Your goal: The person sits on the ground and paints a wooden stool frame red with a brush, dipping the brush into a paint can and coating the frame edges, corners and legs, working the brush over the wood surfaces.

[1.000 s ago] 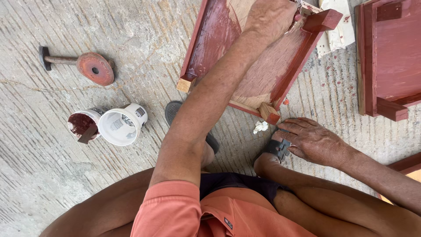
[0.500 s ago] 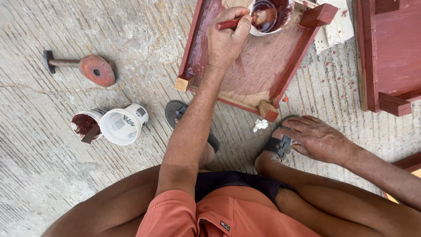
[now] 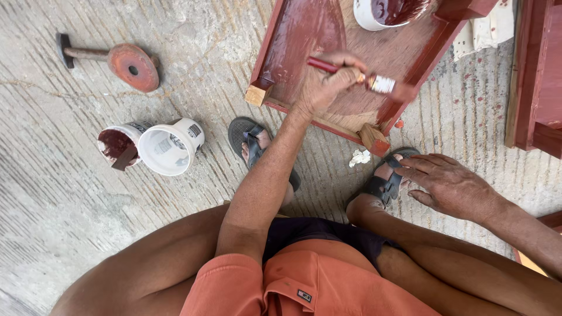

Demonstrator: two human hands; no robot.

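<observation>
My left hand (image 3: pixel 325 85) grips a paintbrush (image 3: pixel 357 75) with a red handle. Its bristle end lies against the right inner rail of a red-painted wooden frame (image 3: pixel 275 52) lying on the concrete. A white tub of dark red paint (image 3: pixel 386 11) sits inside the frame at the top edge. My right hand (image 3: pixel 451 187) rests palm down with fingers spread, touching my sandalled right foot (image 3: pixel 383 181). My left foot in a dark sandal (image 3: pixel 254 143) is planted just below the frame's near corner.
Two white tubs lie tipped on the concrete at the left, one stained red (image 3: pixel 117 146), one clean (image 3: pixel 170 146). A rusty disc on a rod (image 3: pixel 132 64) lies beyond them. Another red wooden piece (image 3: pixel 535 76) stands at the right. A white scrap (image 3: pixel 360 157) lies near the frame.
My left hand has drawn back from the paint tub with the brush and now holds it lower, against the frame's right rail. My right hand has stayed on my foot.
</observation>
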